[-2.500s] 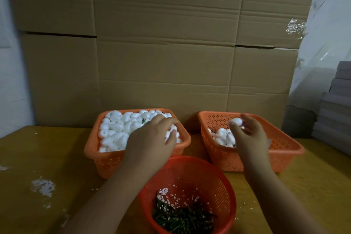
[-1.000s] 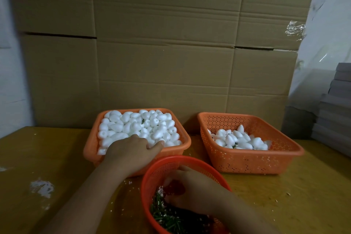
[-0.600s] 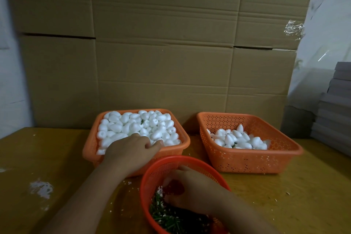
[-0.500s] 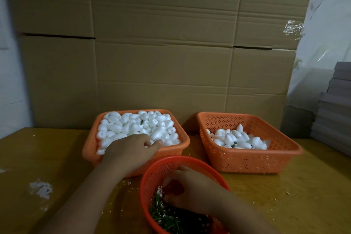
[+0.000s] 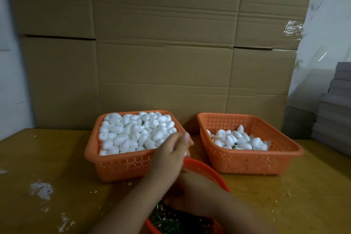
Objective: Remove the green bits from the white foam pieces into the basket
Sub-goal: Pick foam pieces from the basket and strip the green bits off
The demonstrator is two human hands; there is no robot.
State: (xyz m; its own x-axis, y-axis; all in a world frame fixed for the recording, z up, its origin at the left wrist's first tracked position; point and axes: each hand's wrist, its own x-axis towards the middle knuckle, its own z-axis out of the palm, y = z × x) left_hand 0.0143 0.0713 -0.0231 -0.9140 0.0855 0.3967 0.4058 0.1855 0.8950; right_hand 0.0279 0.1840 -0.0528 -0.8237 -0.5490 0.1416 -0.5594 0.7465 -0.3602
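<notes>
A square orange basket (image 5: 121,167) at the left is heaped with white foam pieces (image 5: 133,133). The square orange basket (image 5: 247,163) at the right holds a smaller pile of foam pieces (image 5: 237,140). Close to me stands a round red basket (image 5: 210,173) with green bits (image 5: 171,222) in its bottom. My left hand (image 5: 171,156) is blurred above the left basket's near right corner, its fingers curled round a white foam piece. My right hand (image 5: 191,195) is down inside the round basket, fingers curled over the green bits; my left forearm partly covers it.
Everything stands on a yellow-brown wooden table (image 5: 47,157) strewn with white foam crumbs (image 5: 40,190). Large cardboard boxes (image 5: 161,53) form a wall right behind the baskets. A stack of grey boards (image 5: 334,114) rises at the far right.
My left hand has lifted off the heap in the left basket and swung right towards the round basket with a foam piece. My right hand stays inside the round basket.
</notes>
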